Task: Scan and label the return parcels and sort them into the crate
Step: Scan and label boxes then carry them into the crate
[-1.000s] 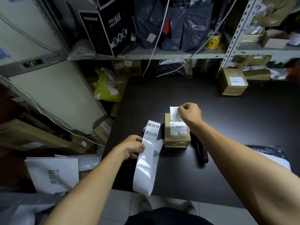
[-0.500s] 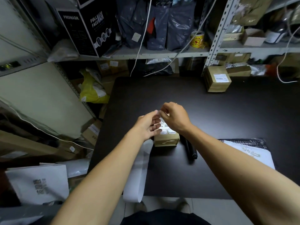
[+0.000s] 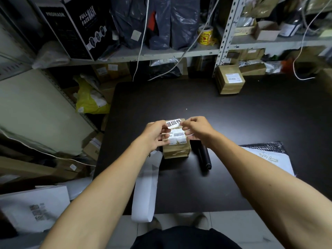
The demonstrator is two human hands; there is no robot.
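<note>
Return sticker (image 3: 173, 123): you hold it stretched between both hands, just above the top of the small cardboard parcel (image 3: 177, 148), near the middle of the counter (image 3: 233, 123).
Left hand (image 3: 154, 135): its fingers pinch the left end of the sticker.
Right hand (image 3: 195, 130): its fingers pinch the right end.
Change: one second ago your left hand held the backing strip (image 3: 145, 187) and your right hand a piece of paper alone; now the strip hangs free over the counter edge and both hands are on the sticker.
Meaning: I think the sticker is ready to be pressed onto the parcel, beside its shipping label (image 3: 177, 138).
Nearby: a black cylinder-shaped tool (image 3: 202, 156) lies just right of the parcel; I cannot tell if it is the scanner.
</note>
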